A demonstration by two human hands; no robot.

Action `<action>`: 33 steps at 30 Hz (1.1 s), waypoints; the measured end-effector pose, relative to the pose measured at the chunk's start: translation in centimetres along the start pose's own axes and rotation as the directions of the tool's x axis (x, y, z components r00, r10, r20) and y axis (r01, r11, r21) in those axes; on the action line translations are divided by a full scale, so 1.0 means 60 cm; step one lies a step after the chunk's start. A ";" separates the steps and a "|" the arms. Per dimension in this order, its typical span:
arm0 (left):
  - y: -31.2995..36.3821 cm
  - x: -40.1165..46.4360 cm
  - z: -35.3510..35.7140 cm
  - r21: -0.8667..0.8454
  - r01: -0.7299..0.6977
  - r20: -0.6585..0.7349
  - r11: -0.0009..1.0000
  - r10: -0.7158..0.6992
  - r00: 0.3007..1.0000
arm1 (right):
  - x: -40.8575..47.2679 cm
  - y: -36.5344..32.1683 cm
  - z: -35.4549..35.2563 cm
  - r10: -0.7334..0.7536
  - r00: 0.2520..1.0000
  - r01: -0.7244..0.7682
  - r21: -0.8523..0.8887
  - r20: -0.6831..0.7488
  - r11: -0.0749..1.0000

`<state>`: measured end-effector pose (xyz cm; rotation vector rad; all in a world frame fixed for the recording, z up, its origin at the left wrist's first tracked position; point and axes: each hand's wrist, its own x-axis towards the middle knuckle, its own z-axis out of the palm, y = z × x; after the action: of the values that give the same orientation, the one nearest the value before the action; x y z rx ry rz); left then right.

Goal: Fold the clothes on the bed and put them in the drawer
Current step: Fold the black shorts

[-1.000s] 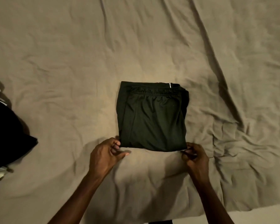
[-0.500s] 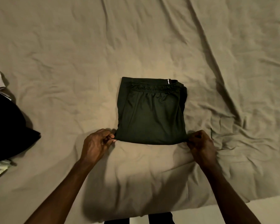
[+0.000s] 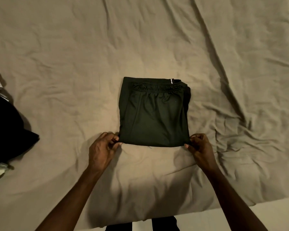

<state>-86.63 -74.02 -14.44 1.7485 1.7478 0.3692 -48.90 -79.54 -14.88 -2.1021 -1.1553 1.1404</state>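
Folded dark green shorts lie at the frame's centre on a wrinkled tan bedsheet. The left hand pinches their lower left corner. The right hand pinches the lower right.

bare sheet beyond, dark clothes left

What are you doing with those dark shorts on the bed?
A person is folding clothes. The dark shorts lie on the tan bed sheet, already folded into a neat square with the waistband on the far side. The left hand pinches the near left corner and the right hand pinches the near right corner. More dark clothes wait at the left edge. No drawer is in view.
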 end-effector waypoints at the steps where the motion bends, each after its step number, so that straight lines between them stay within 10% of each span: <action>1: -0.006 0.004 -0.004 -0.023 0.007 -0.010 1.000 -0.007 1.000 | 0.005 0.006 -0.004 -0.031 0.999 0.033 -0.084 0.018 0.996; 9: -0.002 -0.009 0.005 0.103 -0.050 -0.041 0.993 0.054 0.998 | -0.021 0.008 0.016 -0.238 0.970 0.187 -0.460 -0.055 0.868; 12: 0.029 -0.016 0.026 0.234 -0.272 -0.098 0.933 0.301 0.948 | -0.039 -0.010 0.026 -0.438 0.893 0.302 -0.582 -0.106 0.755; 19: 0.013 0.025 0.066 0.316 -0.504 0.134 0.804 0.488 0.863 | -0.001 -0.004 0.066 -0.597 0.763 0.529 -0.769 0.247 0.358; 23: 0.030 0.057 0.035 0.269 -0.505 0.161 0.820 0.479 0.863 | 0.032 -0.043 0.039 -0.616 0.734 0.613 -0.670 0.285 0.419; 28: 0.087 0.073 -0.050 -0.020 -0.314 0.009 0.949 0.314 0.949 | 0.029 -0.141 -0.035 -0.418 0.898 0.433 -0.097 0.140 0.896; 33: 0.185 0.063 -0.164 -0.496 -0.046 -0.063 0.867 0.016 0.998 | 0.004 -0.272 -0.106 -0.380 0.915 0.311 0.363 0.137 0.878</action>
<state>-83.48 -67.19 -1.13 1.3984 1.4889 0.8142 -50.78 -70.83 0.18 -1.4746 -1.2659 1.2916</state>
